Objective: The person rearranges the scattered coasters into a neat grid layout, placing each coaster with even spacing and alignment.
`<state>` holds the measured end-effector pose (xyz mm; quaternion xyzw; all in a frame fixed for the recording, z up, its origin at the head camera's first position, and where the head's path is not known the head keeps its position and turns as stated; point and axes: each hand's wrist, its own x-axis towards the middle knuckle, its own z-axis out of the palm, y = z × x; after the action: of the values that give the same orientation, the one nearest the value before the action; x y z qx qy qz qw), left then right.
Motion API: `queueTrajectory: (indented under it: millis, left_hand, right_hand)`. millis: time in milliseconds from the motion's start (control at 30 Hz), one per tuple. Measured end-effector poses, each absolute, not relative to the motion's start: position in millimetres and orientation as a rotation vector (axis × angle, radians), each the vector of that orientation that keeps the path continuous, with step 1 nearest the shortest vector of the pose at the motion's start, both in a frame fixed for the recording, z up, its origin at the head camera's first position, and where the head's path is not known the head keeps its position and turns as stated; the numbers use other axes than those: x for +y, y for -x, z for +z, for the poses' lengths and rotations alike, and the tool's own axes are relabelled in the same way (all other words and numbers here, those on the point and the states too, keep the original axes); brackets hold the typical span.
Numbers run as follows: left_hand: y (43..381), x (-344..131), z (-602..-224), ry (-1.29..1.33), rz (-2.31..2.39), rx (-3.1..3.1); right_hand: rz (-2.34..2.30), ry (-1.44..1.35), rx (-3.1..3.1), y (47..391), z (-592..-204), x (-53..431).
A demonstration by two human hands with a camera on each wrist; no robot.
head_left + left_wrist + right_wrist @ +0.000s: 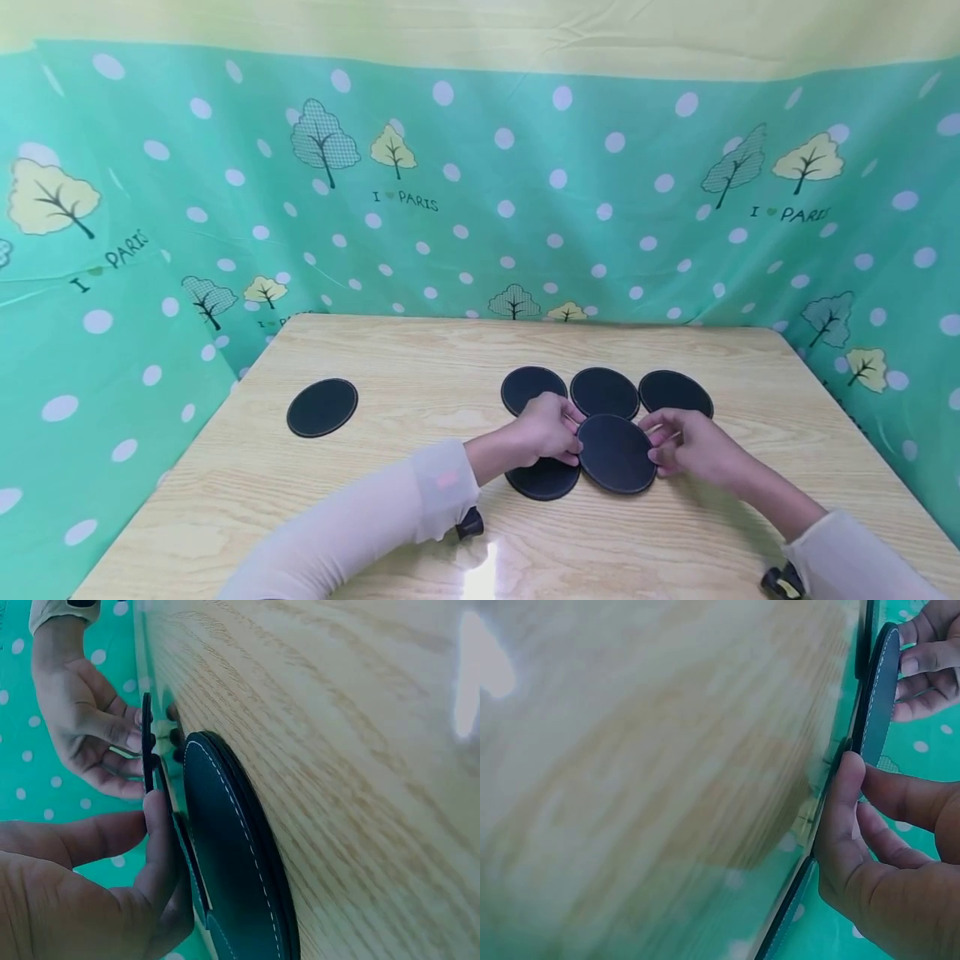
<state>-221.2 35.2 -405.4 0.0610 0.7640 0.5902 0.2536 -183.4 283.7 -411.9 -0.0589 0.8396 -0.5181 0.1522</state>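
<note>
A round black coaster (617, 454) with a stitched rim is held between both hands, just over the table. My left hand (549, 429) pinches its left edge, and my right hand (693, 446) grips the right edge with thumb and fingers. Seen edge-on in the left wrist view, the held coaster (147, 735) shows a gap from the tabletop. Below the left hand lies another coaster (543, 483), partly covered by it. Behind the hands, a left coaster (531, 385), a middle coaster (603, 393) and a right coaster (675, 390) form a row.
One more black coaster (322, 408) lies apart on the left side of the light wooden table (420, 358). A green dotted cloth (465, 192) with printed trees hangs along the back and sides. Dark wrist devices, such as the left one (470, 523), sit under the sleeves.
</note>
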Motion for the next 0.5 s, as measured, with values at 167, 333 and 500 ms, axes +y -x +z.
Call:
queueTrajectory:
  millis: [167,333,500]
  left_hand:
    - [218.9,38.8,-404.7,-0.172,1.564,2.138]
    - [218.7,41.5,-405.1,-0.198,1.548,2.170]
    - [219.6,44.8,-406.1,-0.201,1.516,2.209]
  right_hand:
    - [-1.488,0.162,2.399,181.1,-411.4,283.9]
    - [-1.498,0.146,2.368,181.0,-410.9,286.6]
    - [-1.508,0.149,2.335,181.6,-411.8,290.9]
